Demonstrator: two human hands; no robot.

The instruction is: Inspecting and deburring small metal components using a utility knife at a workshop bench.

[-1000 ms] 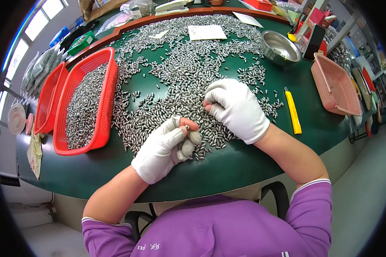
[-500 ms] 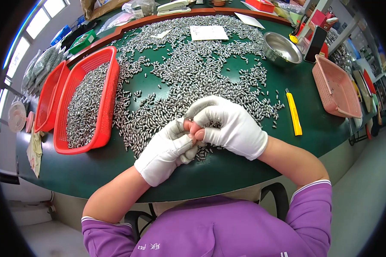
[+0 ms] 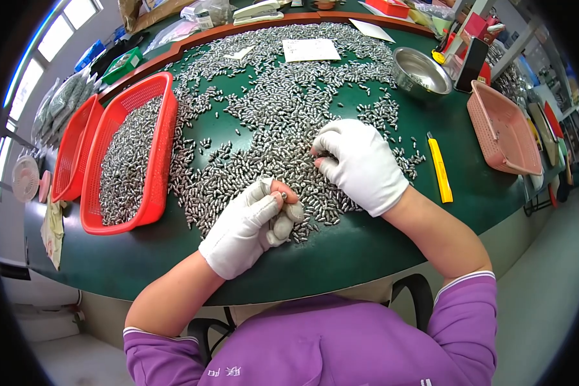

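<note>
Small shiny metal pieces (image 3: 270, 122), rounded like little barrels, lie spread in a thick layer over the green table. In a white glove with bare thumb and index tips, my left hand (image 3: 243, 228) pinches one small metal piece (image 3: 284, 195) near the table's front. My right hand (image 3: 361, 168), gloved the same way, reaches over the layer to the right of centre. Its bare fingertips are drawn together at the metal pieces; whether one is between them is hidden by the glove.
At left stands a red basket (image 3: 167, 138) filled with metal pieces, beside another red basket (image 3: 64, 161). A yellow cutter knife (image 3: 439, 168) lies right of my right hand. Farther right are a steel bowl (image 3: 402, 64) and a pink basket (image 3: 489, 132). Paper (image 3: 311, 50) rests on the pieces.
My hands were together at the fingertips. The right hand has since moved away, up and to the right, onto the metal pieces; the left has stayed nearly in place.
</note>
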